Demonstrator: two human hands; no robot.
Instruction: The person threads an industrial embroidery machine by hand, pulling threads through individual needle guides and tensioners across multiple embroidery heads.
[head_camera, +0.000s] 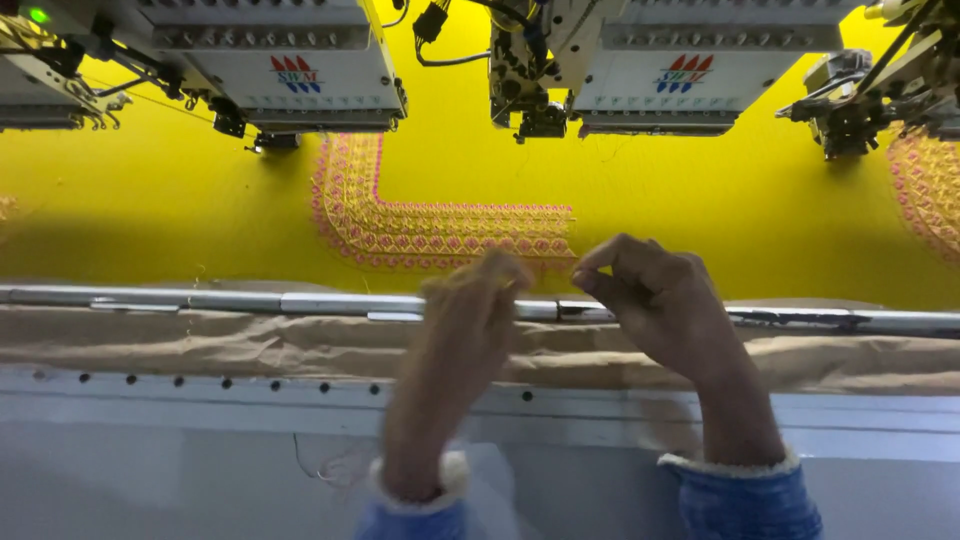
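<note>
Left hand: the left hand (462, 330) is raised over the near edge of the frame; it is blurred, the fingers appear drawn together, but what they grip, if anything, cannot be told.
Right hand: the right hand (655, 300) is held just beside the left, thumb and forefinger pinched shut at the tips; a fine thread may be caught there, though none can be made out.
Work piece: the yellow fabric (200, 210) is stretched flat in the frame, and the embroidered border (430, 228) lies just beyond the fingertips, at the near middle of the cloth.
Progress: an L-shaped band in pink and gold is seen stitched; a second patterned patch (925, 190) is stitched at the right edge. Much of the cloth is judged still plain.
Machine: two embroidery heads (300, 70) hang above the far edge of the fabric.
Frame: a metal clamp rail (200, 300) runs along the near edge, with brown backing paper (200, 345) below it.
</note>
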